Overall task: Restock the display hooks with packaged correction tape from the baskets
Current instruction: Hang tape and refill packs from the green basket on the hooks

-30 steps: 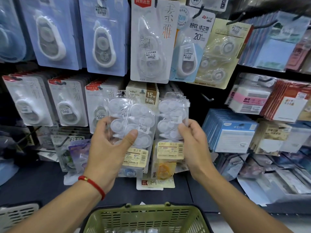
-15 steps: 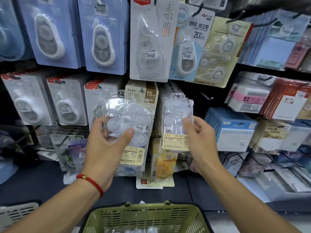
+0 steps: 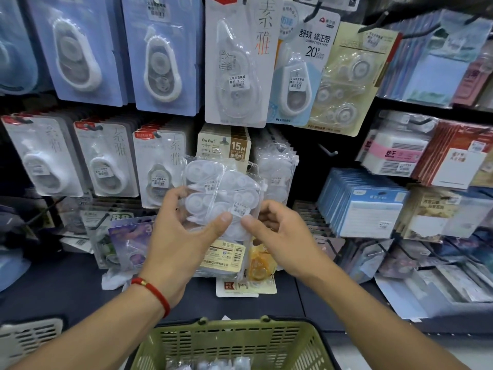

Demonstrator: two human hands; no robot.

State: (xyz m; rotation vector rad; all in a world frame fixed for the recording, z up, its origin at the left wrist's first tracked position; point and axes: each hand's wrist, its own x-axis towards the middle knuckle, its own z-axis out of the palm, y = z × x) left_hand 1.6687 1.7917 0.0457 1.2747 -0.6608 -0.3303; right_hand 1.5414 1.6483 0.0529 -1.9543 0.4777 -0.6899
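Head view: a fanned stack of clear multi-pack correction tape bags (image 3: 221,206) is held up in front of the display wall, just before the lower row of hooks. The left hand (image 3: 178,236) is clamped on the stack, thumb across the front, fingers curled behind. The right hand (image 3: 280,236) is brought in at the stack's right edge, thumb and curled fingers close to the film; whether a pack is actually pinched cannot be told. More of the same packs (image 3: 276,172) are seen already hung on a hook just behind. A green basket (image 3: 234,343) is seen below, with clear packs lying in it.

The bags are judged light, soft and slippery, the film likely to crinkle and slide pack against pack. A pinch at the top header near the hang hole is judged best, so the hole can be fed onto the hook.

Writing is readable: "BoBo" and "15M" on a card (image 3: 225,145) behind the stack, "CORRECTION TAPE" and "20" on a pale blue card (image 3: 301,68) above. White price stickers are seen on the bags, too small to read.
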